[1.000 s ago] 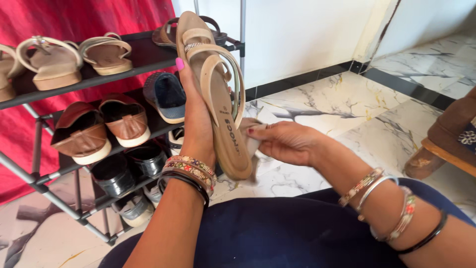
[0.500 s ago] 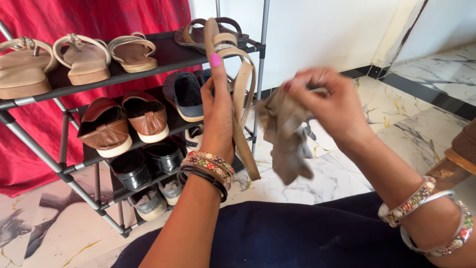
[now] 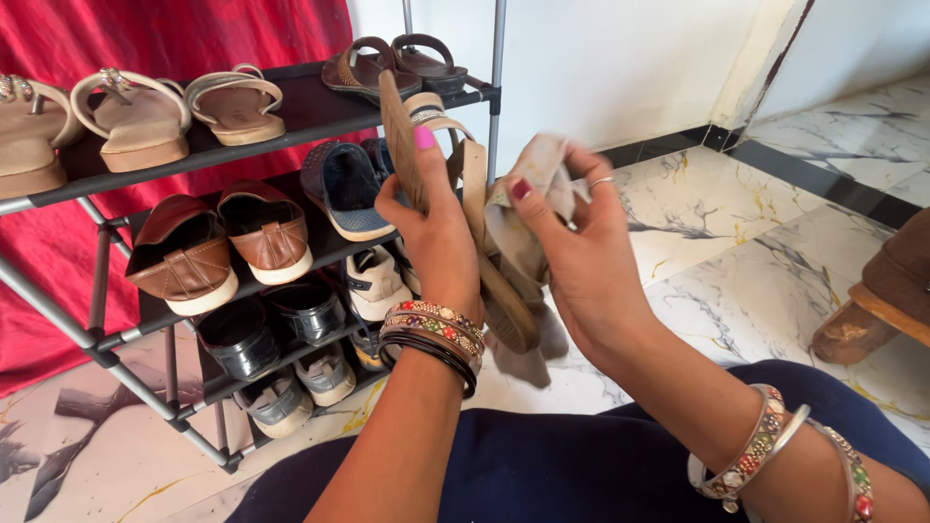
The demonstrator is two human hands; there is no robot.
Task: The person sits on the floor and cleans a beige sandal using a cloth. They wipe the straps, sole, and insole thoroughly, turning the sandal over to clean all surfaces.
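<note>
My left hand [image 3: 436,232] grips a beige strappy sandal [image 3: 470,194] upright, toe up, in front of the shoe rack. My right hand [image 3: 572,242] holds a crumpled beige cloth [image 3: 528,208] pressed against the sandal's strap side. The cloth hangs down behind the sandal's heel. Bangles circle both wrists. My lap in dark blue fabric [image 3: 542,465] fills the bottom of the view.
A black metal shoe rack [image 3: 126,334] stands at left with several sandals, brown loafers and dark shoes on its shelves. A red curtain [image 3: 145,39] hangs behind it. White marble floor [image 3: 736,252] spreads to the right, with a brown wooden piece of furniture [image 3: 882,300] at the far right.
My right hand, which lifted the cloth away from the sandal and shook it out, has brought it back against the sandal's upper part. The sandal has turned more edge-on.
</note>
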